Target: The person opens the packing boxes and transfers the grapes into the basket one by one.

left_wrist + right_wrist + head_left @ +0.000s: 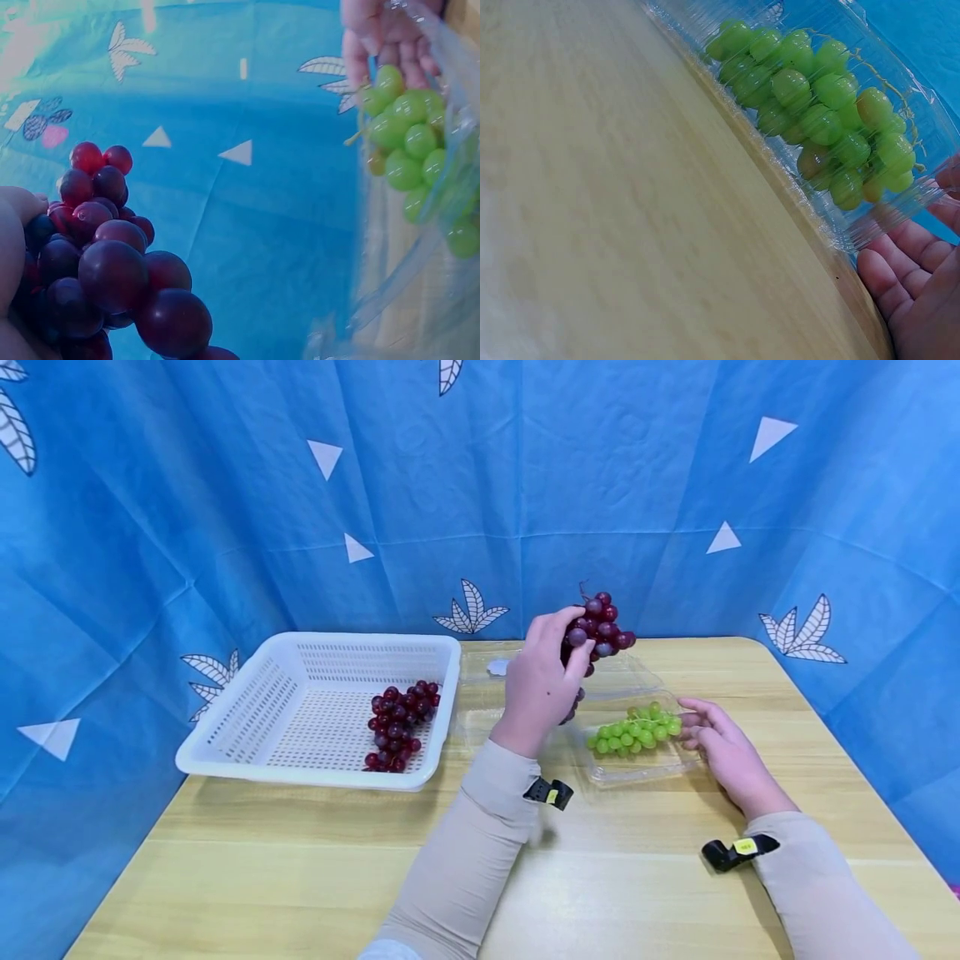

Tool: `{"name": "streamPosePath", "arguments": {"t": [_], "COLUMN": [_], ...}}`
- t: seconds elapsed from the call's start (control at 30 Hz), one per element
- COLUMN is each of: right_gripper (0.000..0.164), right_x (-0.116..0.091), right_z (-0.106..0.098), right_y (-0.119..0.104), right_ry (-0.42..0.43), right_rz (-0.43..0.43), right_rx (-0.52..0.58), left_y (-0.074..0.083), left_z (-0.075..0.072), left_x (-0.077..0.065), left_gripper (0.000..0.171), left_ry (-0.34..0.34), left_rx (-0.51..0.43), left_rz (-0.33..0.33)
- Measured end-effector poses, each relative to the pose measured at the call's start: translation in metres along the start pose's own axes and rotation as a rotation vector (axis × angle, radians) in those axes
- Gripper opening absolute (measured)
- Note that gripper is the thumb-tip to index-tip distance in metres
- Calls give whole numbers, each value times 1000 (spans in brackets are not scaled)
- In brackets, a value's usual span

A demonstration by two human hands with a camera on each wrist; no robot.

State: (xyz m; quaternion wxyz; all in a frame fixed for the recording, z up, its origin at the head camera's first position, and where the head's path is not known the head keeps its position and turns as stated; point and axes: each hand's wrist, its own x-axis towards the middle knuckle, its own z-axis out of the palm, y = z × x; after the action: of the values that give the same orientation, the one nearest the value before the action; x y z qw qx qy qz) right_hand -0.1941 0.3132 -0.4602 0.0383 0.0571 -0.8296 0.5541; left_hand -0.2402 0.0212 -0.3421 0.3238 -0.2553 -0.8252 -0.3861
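My left hand (536, 681) grips a bunch of red grapes (597, 627) in the air above the clear plastic container (637, 774). Large dark red grapes (112, 276) fill the lower left of the left wrist view, with part of that hand at the edge. A bunch of green grapes (633, 731) lies in the container's near right part. At the container's right end, my right hand (731, 756) holds the rim; in the right wrist view its fingers (904, 259) bend against the clear wall. More dark red grapes (573, 706) show partly behind the left wrist.
Left on the wooden table (300, 860) stands a white perforated basket (300, 772), a bunch of red grapes (397, 722) in its right side. The container's open clear lid (480, 693) extends behind, near the basket. A blue patterned curtain (450, 485) hangs at the table's far edge.
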Motion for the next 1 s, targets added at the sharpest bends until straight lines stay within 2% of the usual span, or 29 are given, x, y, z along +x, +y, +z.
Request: {"name": "streamPosePath", "arguments": {"t": [0.17, 0.43, 0.6, 0.77, 1.0], "right_gripper": [52, 51, 51, 51, 52], "right_x": [-1, 0, 1, 1, -2], "right_z": [0, -2, -1, 0, -2], "right_y": [-1, 0, 2, 1, -5], "right_ry": [-2, -1, -2, -3, -4], "right_rz": [8, -6, -7, 2, 21], "right_rx": [-10, -21, -11, 6, -20], "left_y": [-7, -16, -26, -35, -41], "left_z": [-11, -33, -46, -62, -97], "left_x": [4, 10, 11, 13, 9], "left_gripper": [38, 39, 40, 41, 42], "left_ry": [24, 107, 121, 135, 106], "left_rx": [-22, -75, -104, -80, -15], "left_rz": [-44, -141, -213, -244, -304]}}
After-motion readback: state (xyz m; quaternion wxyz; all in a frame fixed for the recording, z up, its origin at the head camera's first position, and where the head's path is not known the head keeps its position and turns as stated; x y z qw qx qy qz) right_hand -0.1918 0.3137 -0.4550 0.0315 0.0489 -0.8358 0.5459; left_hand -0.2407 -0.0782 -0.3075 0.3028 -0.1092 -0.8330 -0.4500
